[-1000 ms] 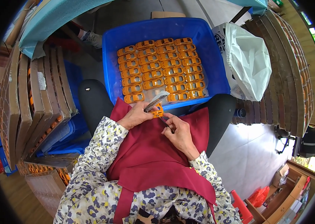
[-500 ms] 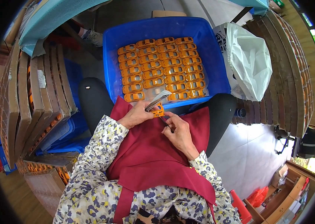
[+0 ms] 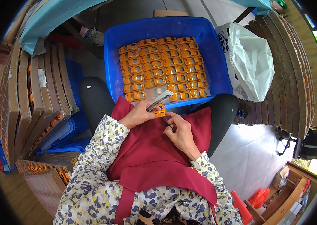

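Note:
Over my lap, my left hand (image 3: pixel 138 115) is closed round an orange toy car body (image 3: pixel 160 111). A narrow pale strip with dark rows (image 3: pixel 162 97), like a sticker sheet, sticks up from the same grip. My right hand (image 3: pixel 181 131) pinches a thin dark tool (image 3: pixel 165 120), its tip at the car's near side; the fingers hide most of it, so its kind is unclear. Just beyond my hands, a blue plastic bin (image 3: pixel 111 67) holds rows of orange toy car bodies (image 3: pixel 154 73) on a clear sheet. One spot in the nearest row has no car.
Stacked cardboard trays (image 3: pixel 34 101) with orange cars stand at my left, and more stacked trays (image 3: pixel 278 86) at my right. A white plastic bag (image 3: pixel 250 62) hangs by the bin's right side. A wooden shelf unit (image 3: pixel 286 198) with a red bag stands at the lower right.
Both hands stay almost in place at the car body. The right fingers have shifted only slightly around the thin tool.

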### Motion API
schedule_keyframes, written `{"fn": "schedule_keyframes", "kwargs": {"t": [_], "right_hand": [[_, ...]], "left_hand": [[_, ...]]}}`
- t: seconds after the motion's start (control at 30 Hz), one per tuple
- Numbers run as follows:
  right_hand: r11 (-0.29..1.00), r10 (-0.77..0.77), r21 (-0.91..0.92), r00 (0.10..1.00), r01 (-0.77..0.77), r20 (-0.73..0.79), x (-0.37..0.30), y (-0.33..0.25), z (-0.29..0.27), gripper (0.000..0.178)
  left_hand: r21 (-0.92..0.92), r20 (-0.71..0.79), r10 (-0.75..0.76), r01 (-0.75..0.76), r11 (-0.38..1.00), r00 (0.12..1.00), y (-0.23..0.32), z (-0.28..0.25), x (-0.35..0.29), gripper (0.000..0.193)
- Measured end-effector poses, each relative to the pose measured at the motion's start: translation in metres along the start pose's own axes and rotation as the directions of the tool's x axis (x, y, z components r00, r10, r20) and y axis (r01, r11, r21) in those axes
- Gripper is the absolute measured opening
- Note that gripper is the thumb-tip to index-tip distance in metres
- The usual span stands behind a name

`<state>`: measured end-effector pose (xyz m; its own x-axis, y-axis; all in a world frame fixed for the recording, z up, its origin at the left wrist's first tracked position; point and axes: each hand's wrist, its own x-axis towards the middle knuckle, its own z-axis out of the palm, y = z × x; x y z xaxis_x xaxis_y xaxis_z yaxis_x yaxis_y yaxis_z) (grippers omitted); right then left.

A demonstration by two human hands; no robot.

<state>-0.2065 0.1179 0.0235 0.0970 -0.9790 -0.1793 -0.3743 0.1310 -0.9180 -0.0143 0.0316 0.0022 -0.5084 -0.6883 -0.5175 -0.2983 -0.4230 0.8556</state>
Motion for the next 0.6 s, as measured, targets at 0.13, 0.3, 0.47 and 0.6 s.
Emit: {"fn": "schedule_keyframes", "kwargs": {"t": [0.13, 0.3, 0.47, 0.6], "right_hand": [[1.0, -0.02, -0.011, 1.0, 0.02, -0.006, 0.0006, 0.0008, -0.0001, 0.012], [0.999, -0.03, -0.019, 1.0, 0.03, -0.007, 0.0, 0.0025, 0.0001, 0.013], [0.999, -0.034, -0.026, 0.999, 0.034, -0.006, -0.0019, 0.0029, -0.0002, 0.012], [1.0, -0.021, -0.013, 1.0, 0.021, -0.006, -0.0009, 0.0043, 0.0003, 0.012]], "left_hand": [[0.022, -0.009, 0.012, -0.012, 1.0, 1.0, 0.0055, 0.0013, -0.0008, 0.029], [0.028, -0.005, 0.007, -0.007, 1.0, 1.0, 0.0062, 0.0018, -0.0019, 0.03], [0.023, 0.001, 0.014, -0.014, 1.0, 1.0, 0.0045, 0.0036, -0.0029, 0.03], [0.036, 0.003, 0.007, -0.007, 0.999, 1.0, 0.0037, 0.0027, -0.0022, 0.03]]}}
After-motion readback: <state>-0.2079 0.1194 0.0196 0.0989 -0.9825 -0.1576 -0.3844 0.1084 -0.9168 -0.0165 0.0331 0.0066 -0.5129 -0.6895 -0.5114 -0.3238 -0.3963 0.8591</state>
